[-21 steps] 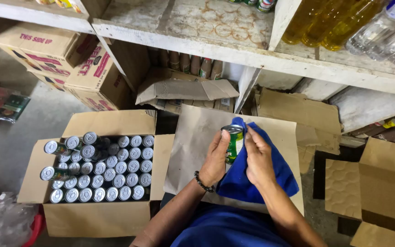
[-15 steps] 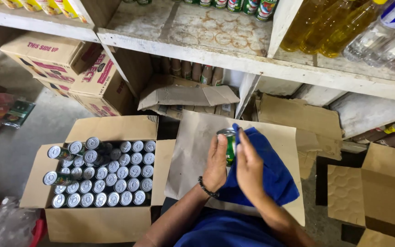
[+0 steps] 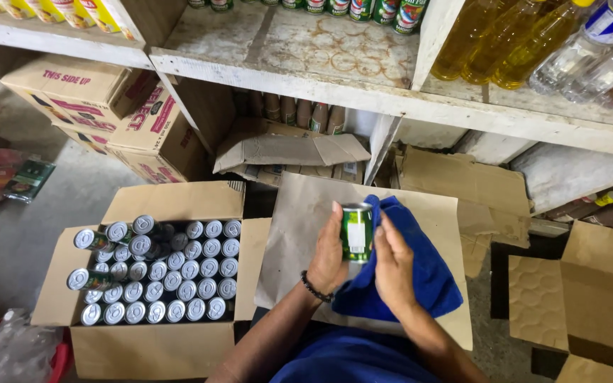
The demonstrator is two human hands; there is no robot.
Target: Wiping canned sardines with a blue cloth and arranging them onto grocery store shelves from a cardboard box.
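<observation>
The green can (image 3: 357,232) is held upright above a sheet of brown cardboard (image 3: 299,234), between the two hands and over a blue cloth (image 3: 420,273) that drapes under the right one. It could slip: the left hand (image 3: 330,254) only cups its side with thumb and curled fingers, and the right hand (image 3: 394,266) presses the cloth against the other side, so a smooth metal wall against soft fabric gives little hold. If it dropped it would likely fall onto the cardboard or roll towards the open box (image 3: 154,340) of cans (image 3: 157,273) just to the left, where it might knock the ones lying loose on top of the rows. The cloth could also slide out from under the right palm, since much of it hangs free. As for the grip, the left hand is closed partway around the can, fingers wrapped on its near side; the right hand lies mostly flat, closed on the cloth and touching the can through it or just beside it, though which fingers meet metal cannot be told
</observation>
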